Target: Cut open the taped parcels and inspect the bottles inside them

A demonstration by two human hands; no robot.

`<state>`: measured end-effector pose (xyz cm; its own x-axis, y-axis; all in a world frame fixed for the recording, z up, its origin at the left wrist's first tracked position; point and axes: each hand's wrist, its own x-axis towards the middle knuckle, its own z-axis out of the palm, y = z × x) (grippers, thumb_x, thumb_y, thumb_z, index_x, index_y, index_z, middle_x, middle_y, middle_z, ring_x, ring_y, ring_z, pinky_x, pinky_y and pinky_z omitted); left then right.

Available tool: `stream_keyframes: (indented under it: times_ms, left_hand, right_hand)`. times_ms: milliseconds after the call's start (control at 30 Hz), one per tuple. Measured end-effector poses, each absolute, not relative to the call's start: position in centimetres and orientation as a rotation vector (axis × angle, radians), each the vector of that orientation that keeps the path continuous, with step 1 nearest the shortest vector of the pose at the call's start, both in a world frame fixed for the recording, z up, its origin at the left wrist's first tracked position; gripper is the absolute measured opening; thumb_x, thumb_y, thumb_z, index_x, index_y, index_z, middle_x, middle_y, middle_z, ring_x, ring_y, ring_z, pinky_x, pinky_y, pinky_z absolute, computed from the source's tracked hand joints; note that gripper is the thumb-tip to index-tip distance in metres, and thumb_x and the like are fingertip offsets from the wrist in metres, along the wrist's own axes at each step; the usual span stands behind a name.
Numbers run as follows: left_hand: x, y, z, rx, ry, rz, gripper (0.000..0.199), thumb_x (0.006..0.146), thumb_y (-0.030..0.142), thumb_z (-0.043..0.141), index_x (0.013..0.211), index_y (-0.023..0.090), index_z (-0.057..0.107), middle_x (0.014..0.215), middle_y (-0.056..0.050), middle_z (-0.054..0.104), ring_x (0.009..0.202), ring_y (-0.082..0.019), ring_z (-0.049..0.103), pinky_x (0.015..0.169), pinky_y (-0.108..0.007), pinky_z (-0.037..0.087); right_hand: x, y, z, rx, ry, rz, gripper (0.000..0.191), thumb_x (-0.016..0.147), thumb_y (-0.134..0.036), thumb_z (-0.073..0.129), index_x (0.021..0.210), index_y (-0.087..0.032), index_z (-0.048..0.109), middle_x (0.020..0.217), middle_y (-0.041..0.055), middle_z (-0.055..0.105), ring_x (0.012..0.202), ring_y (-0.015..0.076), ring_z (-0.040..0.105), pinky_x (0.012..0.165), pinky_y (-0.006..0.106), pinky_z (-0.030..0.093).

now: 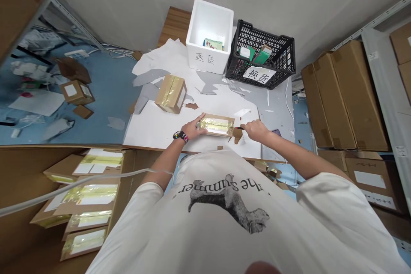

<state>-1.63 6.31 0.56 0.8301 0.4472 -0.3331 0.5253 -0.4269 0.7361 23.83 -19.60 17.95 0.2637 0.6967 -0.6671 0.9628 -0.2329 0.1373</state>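
Observation:
A small cardboard box (217, 125) with shiny yellowish tape over a white label lies near the front edge of the table. My left hand (194, 129) grips its left end, thumb and fingers on opposite sides. In my right hand (256, 130) is a slim red-and-black tool that looks like a box cutter (239, 127). Its tip is at the right end of the box, against or very near the tape; the blade is too small to make out. A larger taped carton (171, 94) stands behind and left of my left hand.
A white foam bin (208, 58) and a black plastic crate (282, 70) holding small packages stand at the back. Torn paper covers the table (150, 130). Left below is a big carton (128, 180) of taped boxes; a white cable (96, 178) crosses before it.

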Motion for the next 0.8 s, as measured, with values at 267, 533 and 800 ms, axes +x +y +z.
stream_keyframes:
  times_ms: [267,533,800]
  left_hand:
    - [-1.6,6.6,0.8,2.103,0.674,-0.083,0.108,0.086,0.061,0.09,0.184,0.046,0.045,0.178,0.001,0.061,0.13,-0.036,0.079,0.105,-0.04,0.062]
    - [-1.3,7.2,0.9,2.115,0.619,-0.084,0.108,0.085,0.056,0.092,0.183,0.044,0.049,0.175,-0.001,0.065,0.144,-0.039,0.074,0.11,-0.041,0.062]
    - [-1.2,7.2,0.3,2.079,0.629,-0.088,0.112,0.083,0.055,0.095,0.184,0.043,0.048,0.171,-0.004,0.068,0.133,-0.037,0.079,0.107,-0.038,0.063]
  right_hand:
    - [24.2,-21.6,16.8,2.024,1.401,-0.695,0.053,0.107,-0.006,0.047,0.155,-0.016,0.068,0.125,0.0261,0.083,0.123,0.0394,0.081,0.099,0.045,0.055]
    - [24.4,-25.8,15.5,2.119,1.339,-0.783,0.044,0.119,-0.03,0.049,0.16,-0.02,0.062,0.123,0.0236,0.084,0.121,0.0388,0.081,0.099,0.044,0.057]
    - [25.6,-25.5,17.5,2.33,1.264,-0.762,0.047,0.124,-0.051,0.044,0.154,-0.023,0.068,0.128,0.0215,0.083,0.121,0.0368,0.08,0.097,0.04,0.055]
